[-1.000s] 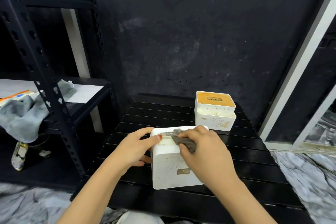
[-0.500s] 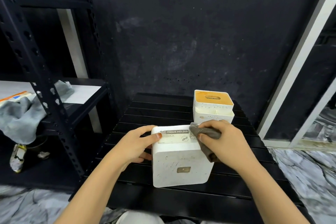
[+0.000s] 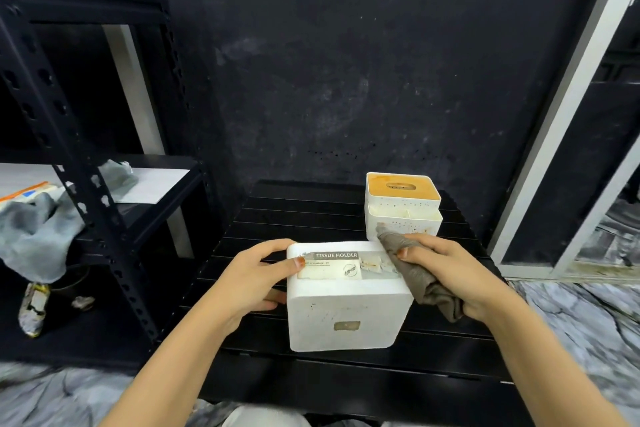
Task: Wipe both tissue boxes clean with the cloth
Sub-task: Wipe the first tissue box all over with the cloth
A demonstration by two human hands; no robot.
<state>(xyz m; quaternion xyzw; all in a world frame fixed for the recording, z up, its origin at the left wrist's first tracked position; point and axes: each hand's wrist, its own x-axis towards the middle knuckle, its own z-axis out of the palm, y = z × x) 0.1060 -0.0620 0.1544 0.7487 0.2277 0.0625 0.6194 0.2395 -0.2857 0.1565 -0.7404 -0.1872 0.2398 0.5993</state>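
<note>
At the front edge of the surface (image 3: pixel 263 211):
Near box (image 3: pixel 346 302): tipped over, label up for wiping.
Left hand (image 3: pixel 256 277): clasps its left side, steadying it.
Right hand (image 3: pixel 450 270): grips the cloth (image 3: pixel 415 274) against the right top edge.
Far box (image 3: pixel 401 204): upright at back, seemingly unwiped.
</note>
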